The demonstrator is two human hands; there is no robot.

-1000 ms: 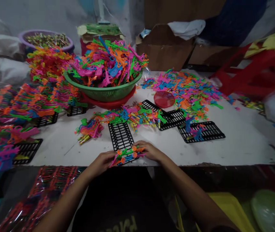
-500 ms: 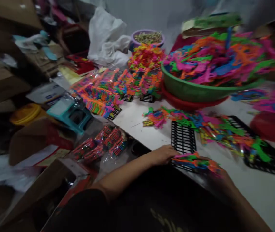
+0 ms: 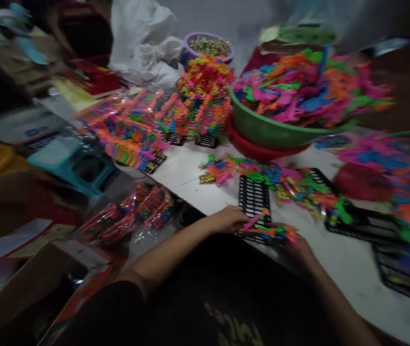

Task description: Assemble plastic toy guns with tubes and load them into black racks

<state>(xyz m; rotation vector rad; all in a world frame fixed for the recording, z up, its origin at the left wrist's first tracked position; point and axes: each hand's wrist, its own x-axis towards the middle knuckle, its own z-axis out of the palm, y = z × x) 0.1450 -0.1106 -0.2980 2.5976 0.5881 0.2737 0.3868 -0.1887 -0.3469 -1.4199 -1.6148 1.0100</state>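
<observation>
My left hand [image 3: 230, 220] and right hand [image 3: 294, 243] both grip the toy bundle [image 3: 269, 232] over the black rack [image 3: 254, 198] at the counter [image 3: 349, 262] edge; blurred, so I'd probably keep it level, squeezing evenly.

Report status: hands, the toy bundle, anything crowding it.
Left hand and right hand both on the toy bundle, grip unclear in blur. Bundle lies over black rack at table edge. Loose toys just beyond.

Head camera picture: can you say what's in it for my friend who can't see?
Two hands, left hand and right hand, hold a bunch of colourful plastic toys over a black grid tray at a white table's edge. Behind sits a green basin heaped with more.
</observation>
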